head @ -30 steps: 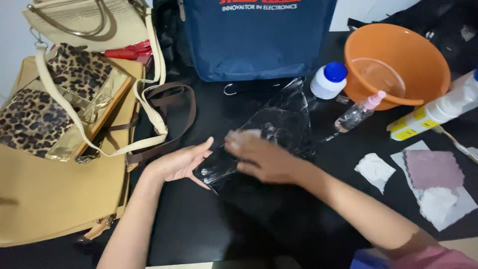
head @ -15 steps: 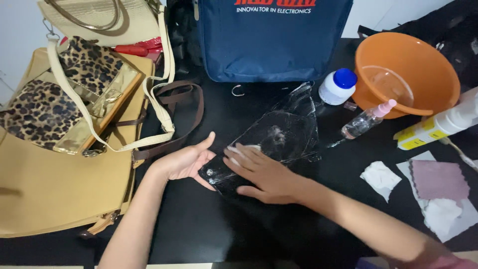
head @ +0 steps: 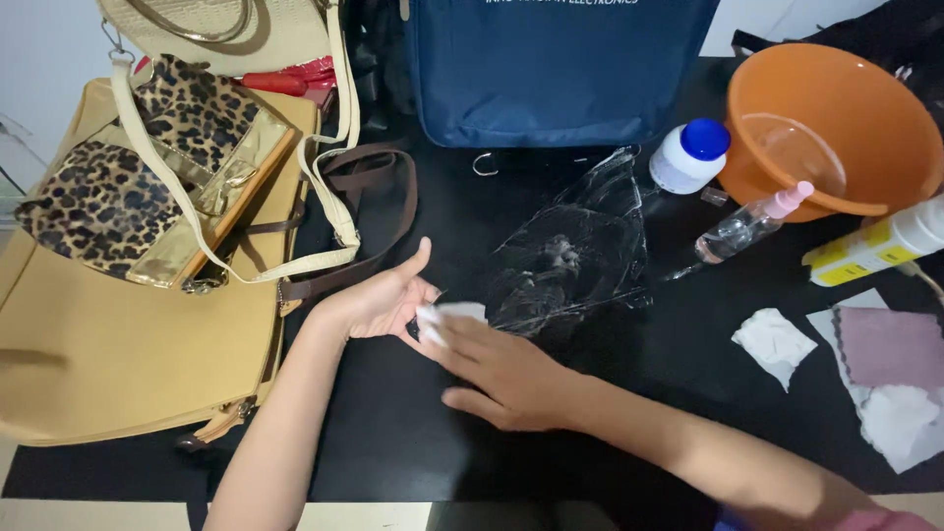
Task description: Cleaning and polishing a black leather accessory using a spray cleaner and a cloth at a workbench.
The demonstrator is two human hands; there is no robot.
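Head view: the left hand point(head: 379, 300) lies palm-up and open on the black table point(head: 393, 433), cradling the near end of a dark, glossy object, mostly hidden, while the right hand point(head: 501, 374) presses flat on it, fingers spread, pinning a small white wipe point(head: 442, 317) under the fingertips. The crinkled clear plastic wrap point(head: 575, 256) spreads just beyond the hands, shiny and creased. Near it stand a white bottle with blue cap point(head: 690, 155), a slim spray bottle point(head: 747, 224) and an orange plastic bowl point(head: 836, 123). Compared with half a second ago, the right hand has slid nearer the person, and the wipe now shows
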